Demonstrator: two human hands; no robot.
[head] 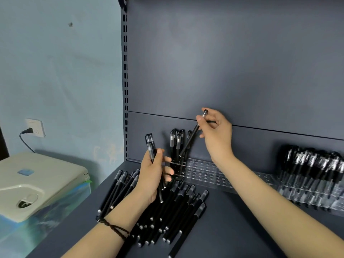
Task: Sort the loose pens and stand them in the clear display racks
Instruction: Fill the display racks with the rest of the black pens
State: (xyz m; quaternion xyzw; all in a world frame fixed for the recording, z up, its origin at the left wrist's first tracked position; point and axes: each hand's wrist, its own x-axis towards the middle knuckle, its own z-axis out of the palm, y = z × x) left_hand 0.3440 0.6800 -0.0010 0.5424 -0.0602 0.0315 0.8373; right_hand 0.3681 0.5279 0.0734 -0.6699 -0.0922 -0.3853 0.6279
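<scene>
The grey shelf [242,229] is covered at its front left by a pile [178,207] of loose black pens, laid flat and overlapping. Along the back a clear rack [204,174] is set, most of its holes bare. Stood pens [176,146] are seen only at its left end, and a second rack [314,175] at the far right is already full. This rack is judged to be barely begun.

Trouble is likeliest at insertion. The pen [190,138] in the right hand [216,131] is held at a slant, so a hole may be missed, or the stood pens just beside its tip may be knocked askew. The pile may also be swept toward the shelf edge by the left forearm, which crosses above it.

The left hand [154,175] is raised over the pile, fingers and thumb curled round a bundle [151,148] of pens held caps up. The right hand is lifted higher, over the rack's left end, wrist bent. Its pen is pinched between thumb and fingertips near the cap, tip pointed down and left.
</scene>
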